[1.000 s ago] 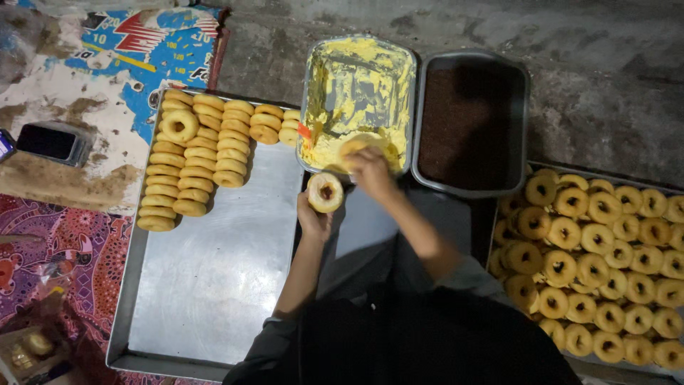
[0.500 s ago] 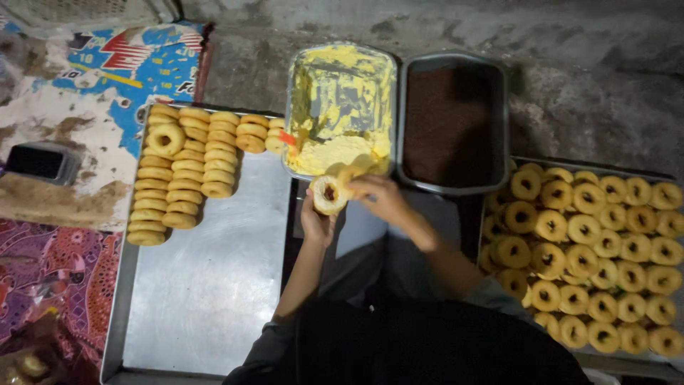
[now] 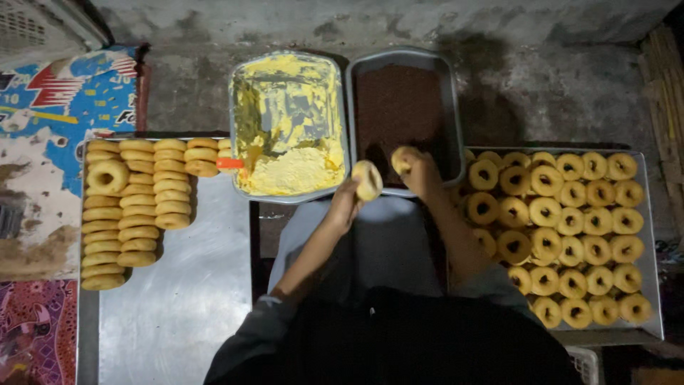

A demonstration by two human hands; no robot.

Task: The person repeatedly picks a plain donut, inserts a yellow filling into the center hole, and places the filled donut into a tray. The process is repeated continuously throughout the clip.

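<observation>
Overhead head view. A doughnut half sits in my left hand, fingers closed around its lower edge, held above my lap just in front of the near rims of two pans. My right hand grips a second doughnut piece at the near edge of the dark pan, which is filled with brown sprinkles; I cannot tell whether the piece touches the filling. Just left of it stands the foil pan smeared with yellow cream, an orange-handled tool resting at its near left corner. To my right a metal tray carries plain ring doughnuts laid flat in rows. To my left a larger steel tray holds doughnuts stacked on edge in columns at its far end.
</observation>
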